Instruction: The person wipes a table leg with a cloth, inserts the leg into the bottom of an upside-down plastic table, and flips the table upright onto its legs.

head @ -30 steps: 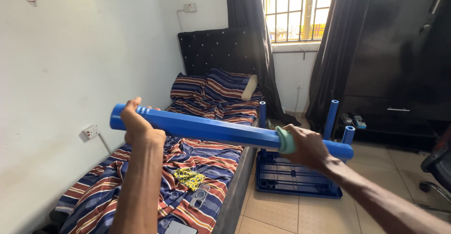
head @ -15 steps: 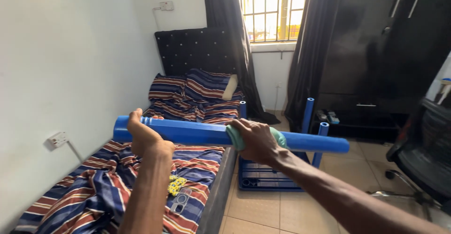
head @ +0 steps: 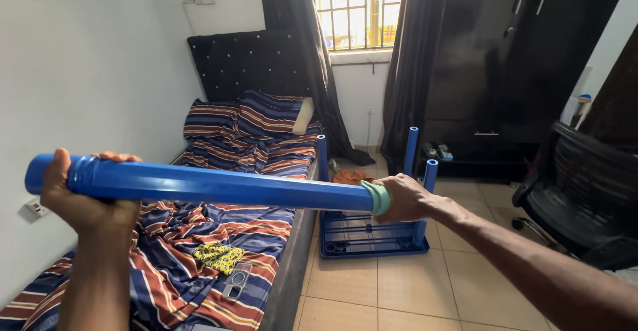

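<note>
— What is the person holding there?

— A long blue plastic tube point(head: 212, 186), in the air in front of the chest, above the edge of the bed point(head: 166, 251). The left hand point(head: 83, 195) is clenched around the ribbed end. The right hand point(head: 405, 198) grips the other end with a pale green cloth point(head: 380, 198) wrapped between the palm and the tube.

— Which way does it point?

— Its long axis lies almost level, from left to right, and the right end is a little lower and farther from the person.

— Is it heavy, you think?

— I judge it light and hollow, also stiff; it shows no bending between the two hands. The surface looks smooth and glossy, so maybe slippery. Taking hold near both ends seems best to keep it steady.

— And behind it?

— A blue plastic table point(head: 372, 231) lies upside down on the tiled floor point(head: 412, 291), with three legs standing up.
</note>
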